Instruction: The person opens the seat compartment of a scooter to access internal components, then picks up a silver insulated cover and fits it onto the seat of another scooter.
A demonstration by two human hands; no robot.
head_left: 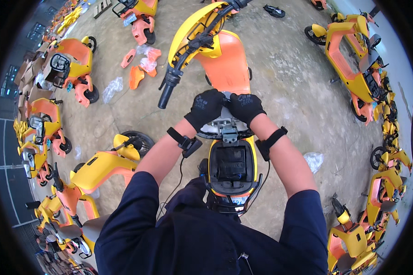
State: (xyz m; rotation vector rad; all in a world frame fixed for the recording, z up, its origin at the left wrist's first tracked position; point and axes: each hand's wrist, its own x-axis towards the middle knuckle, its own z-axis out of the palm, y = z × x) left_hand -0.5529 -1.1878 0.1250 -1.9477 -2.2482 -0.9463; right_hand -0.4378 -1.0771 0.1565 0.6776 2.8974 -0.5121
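Note:
Directly in front of me stands a yellow and orange electric scooter, its handlebar (199, 43) at the far side and its orange footboard (227, 62) beyond my hands. The seat (222, 123) is tipped up, with a metal hinge (229, 133) at its near end. Below it the open compartment (236, 156) shows a black box-like part inside. My left hand (206, 107) and my right hand (245, 107), in black gloves, are closed side by side on the seat's far end. Their fingertips are hidden from view. A strap with a small device sits on each wrist.
Orange body panels (136, 77) and clear plastic wrap (112, 89) lie on the concrete floor to the left. More plastic (314, 161) is at the right. Several similar scooters stand around, one (103, 167) close on my left and one (348, 64) at the far right.

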